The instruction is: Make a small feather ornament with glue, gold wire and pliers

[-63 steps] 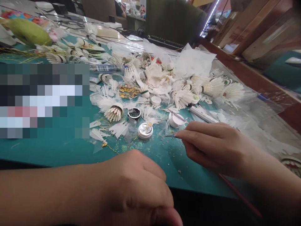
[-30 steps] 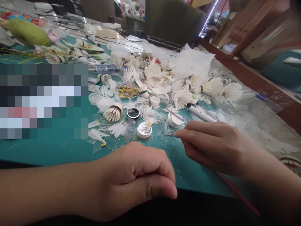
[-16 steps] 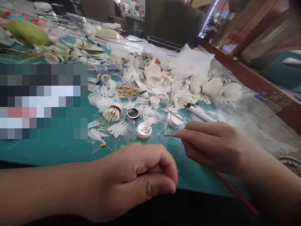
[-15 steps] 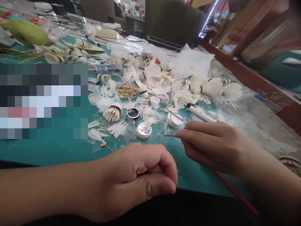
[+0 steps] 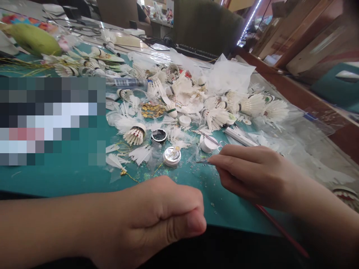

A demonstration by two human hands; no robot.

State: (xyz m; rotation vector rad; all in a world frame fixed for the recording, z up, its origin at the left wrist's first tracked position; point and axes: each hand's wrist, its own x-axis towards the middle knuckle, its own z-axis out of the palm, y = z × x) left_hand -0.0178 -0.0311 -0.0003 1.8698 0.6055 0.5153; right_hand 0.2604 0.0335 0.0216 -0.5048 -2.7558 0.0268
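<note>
My left hand [image 5: 157, 216] rests in a closed fist at the near edge of the green cutting mat [image 5: 70, 175], thumb pressed against the fingers; nothing shows inside it. My right hand [image 5: 252, 175] pinches a thin metal tool [image 5: 204, 162], with its tip pointing left over small clear beads [image 5: 202, 175] scattered on the mat. A thin red stick [image 5: 283, 231] runs out from under my right wrist. A small round silver pot [image 5: 172, 155] sits just left of the tool's tip.
White feathers and shuttlecocks [image 5: 215, 116] lie heaped across the middle of the mat, with a dark-filled pot [image 5: 159, 135], a white lid [image 5: 208, 144], scissors [image 5: 213, 140] and clear plastic bags [image 5: 230, 74]. A green fruit [image 5: 33, 39] lies far left. A wooden ledge [image 5: 294, 93] borders the right.
My left hand has turned and closed tighter into a fist, the thumb now lying across the fingers. My right hand and its tool have stayed in place.
</note>
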